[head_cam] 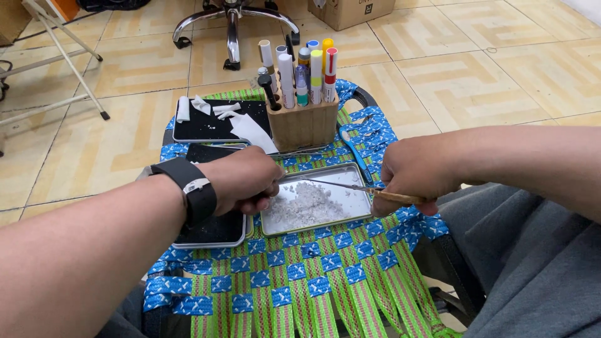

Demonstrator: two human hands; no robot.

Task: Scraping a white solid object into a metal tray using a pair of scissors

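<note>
My left hand (245, 179), with a black band on its wrist, is closed around a small thing over the left end of a shallow metal tray (360, 201); what it holds is hidden by the fingers. My right hand (413, 169) grips the wooden handle of a thin metal tool (341, 185), whose blade reaches left across the tray to the left hand. A heap of white shavings (307, 203) lies in the tray.
A wooden block (303, 125) full of marker pens stands behind the tray. A black slab (206, 125) with white scraps lies at the back left, another black tray (213, 230) sits under my left wrist. All rest on a green and blue woven seat (300, 281). An office chair base (233, 25) stands beyond.
</note>
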